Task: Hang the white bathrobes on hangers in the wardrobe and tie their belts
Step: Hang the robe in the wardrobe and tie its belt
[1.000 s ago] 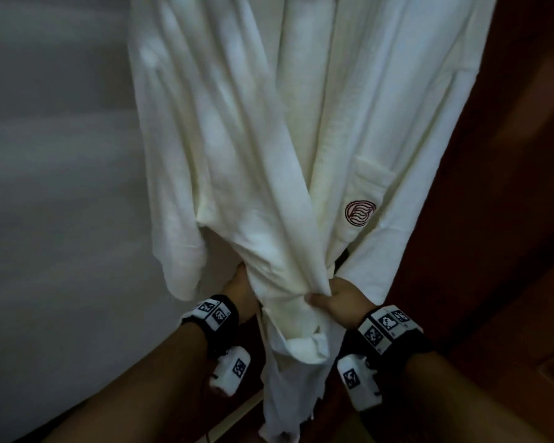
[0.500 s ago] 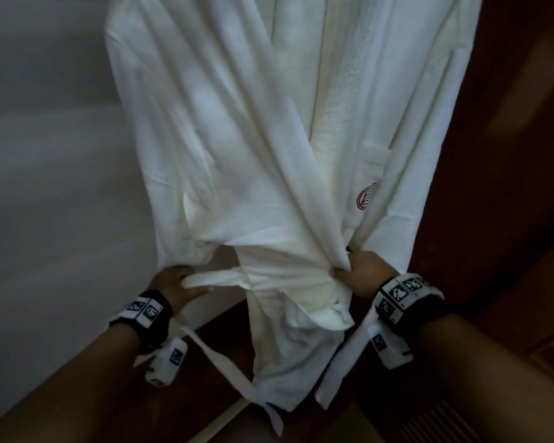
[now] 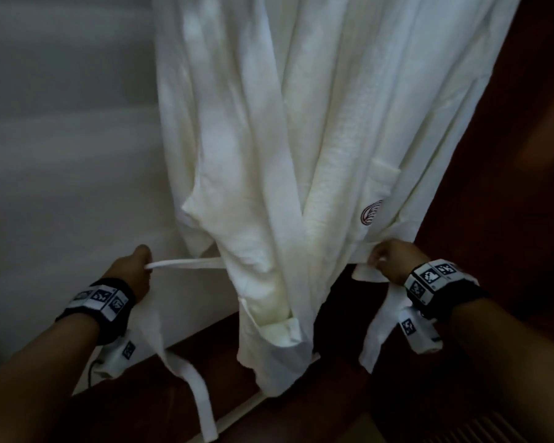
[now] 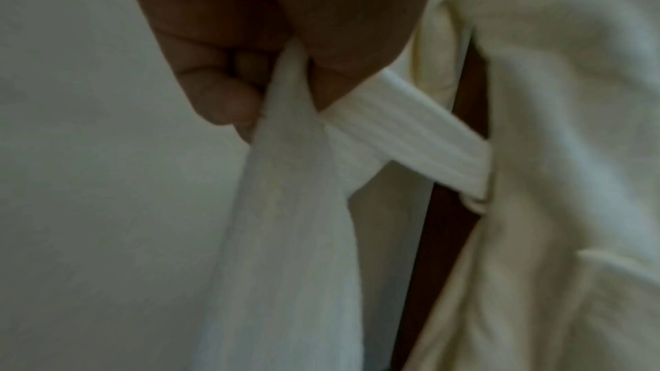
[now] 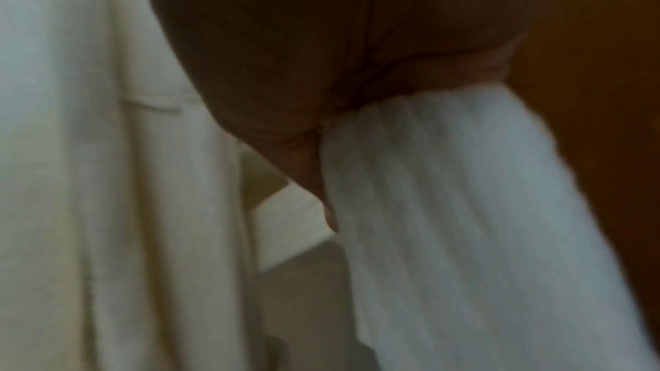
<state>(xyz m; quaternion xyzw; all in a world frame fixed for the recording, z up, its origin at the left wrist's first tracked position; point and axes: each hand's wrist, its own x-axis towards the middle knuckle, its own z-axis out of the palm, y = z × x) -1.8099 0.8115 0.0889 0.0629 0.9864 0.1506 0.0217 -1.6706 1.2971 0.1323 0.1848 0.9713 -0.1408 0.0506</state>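
Both hands have moved apart since a sec ago, from bunched at the robe's front to either side, belt pulled out w/ them. Left hand (image 3: 131, 270) is left of the bathrobe (image 3: 288, 155), fingers curled round the left belt end (image 3: 186, 263); that stretch runs taut and level back to the robe, the rest drops below the wrist toward the floor. Left wrist view confirms: fingers (image 4: 221, 100) and thumb pinch the ribbed belt. Right hand (image 3: 394, 260) is at the robe's right edge, gripping the other belt end (image 3: 378, 327), which hangs down past the wrist. Robe hangs upright between the white wall (image 3: 61, 155) and dark wood panel (image 3: 531, 155), red logo (image 3: 371, 212) on its pocket. Belt not tied yet.
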